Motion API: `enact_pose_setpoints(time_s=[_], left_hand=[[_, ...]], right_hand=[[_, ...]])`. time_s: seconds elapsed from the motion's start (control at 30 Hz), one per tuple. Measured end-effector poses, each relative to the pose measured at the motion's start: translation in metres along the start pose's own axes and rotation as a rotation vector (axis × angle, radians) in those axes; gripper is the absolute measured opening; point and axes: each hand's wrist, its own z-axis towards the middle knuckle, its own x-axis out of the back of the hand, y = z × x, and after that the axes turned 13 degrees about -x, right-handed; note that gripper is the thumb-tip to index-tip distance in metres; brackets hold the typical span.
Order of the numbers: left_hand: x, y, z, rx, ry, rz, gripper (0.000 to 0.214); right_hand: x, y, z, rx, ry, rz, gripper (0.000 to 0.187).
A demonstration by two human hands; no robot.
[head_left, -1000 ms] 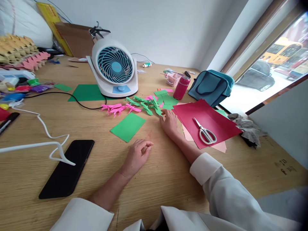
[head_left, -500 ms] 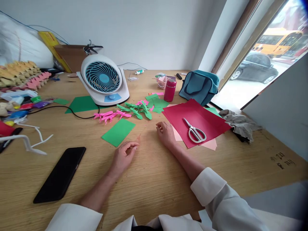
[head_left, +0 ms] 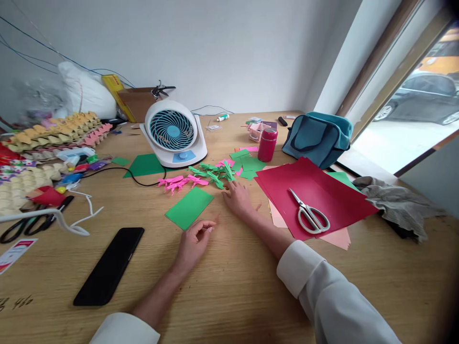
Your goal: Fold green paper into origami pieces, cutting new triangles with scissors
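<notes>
My left hand [head_left: 195, 243] rests on the table with its fingers loosely curled and the thumb a little apart; nothing shows in it. Just beyond its knuckles lies a green paper rectangle [head_left: 189, 207]. My right hand [head_left: 238, 198] stretches forward, open, its fingertips at the near edge of a pile of green twisted paper pieces [head_left: 215, 177]. Whether it touches them I cannot tell. Pink twisted paper pieces [head_left: 179, 183] lie to the left of that pile. Scissors [head_left: 309, 213] with white handles lie on red paper sheets [head_left: 322, 191], right of my right hand.
A white fan [head_left: 174, 134] stands behind the paper pieces. Behind my right hand are a red flask [head_left: 267, 145] and a blue bag [head_left: 319, 138]. A black phone [head_left: 109, 267] lies left of my left forearm. Egg trays [head_left: 32, 181] and a grey cloth [head_left: 390, 203] occupy the sides.
My right hand has moved forward and left, up to the green paper pieces, and its fingers have stretched out. My left hand has stayed near the green rectangle. The view has shifted left.
</notes>
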Motion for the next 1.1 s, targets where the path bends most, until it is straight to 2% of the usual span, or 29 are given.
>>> enact_pose_setpoints(time_s=[0.07,0.13,0.27,0.4,0.5,0.57,0.77,0.93,1.1], left_hand=[[0.002,-0.002,0.009,-0.016,-0.013,0.041,0.015],[0.008,-0.006,0.031,-0.062,-0.019,0.124,0.014],[0.029,-0.026,0.105,-0.262,-0.014,0.362,0.019],[0.044,-0.052,0.175,-0.405,-0.207,0.647,0.033],[0.042,-0.069,0.203,-0.474,-0.369,0.684,0.036],[0.038,-0.078,0.212,-0.496,-0.439,0.662,0.034],[0.034,-0.092,0.222,-0.556,-0.535,0.675,0.021],[0.033,-0.096,0.22,-0.563,-0.536,0.669,0.018],[0.034,-0.098,0.208,-0.547,-0.482,0.585,0.017]], right_hand=[[-0.008,-0.006,0.012,-0.027,0.042,-0.019,0.021],[-0.015,-0.01,0.023,-0.035,0.084,-0.037,0.022],[-0.027,-0.015,0.039,-0.011,0.108,-0.052,0.028],[-0.034,-0.018,0.048,0.004,0.098,-0.055,0.033],[-0.037,-0.018,0.051,0.004,0.087,-0.067,0.03],[-0.038,-0.017,0.053,-0.015,0.079,-0.078,0.027],[-0.04,-0.014,0.056,-0.039,0.05,-0.082,0.022],[-0.038,-0.014,0.054,-0.032,0.037,-0.077,0.022],[-0.037,-0.012,0.053,-0.028,0.018,-0.068,0.018]])
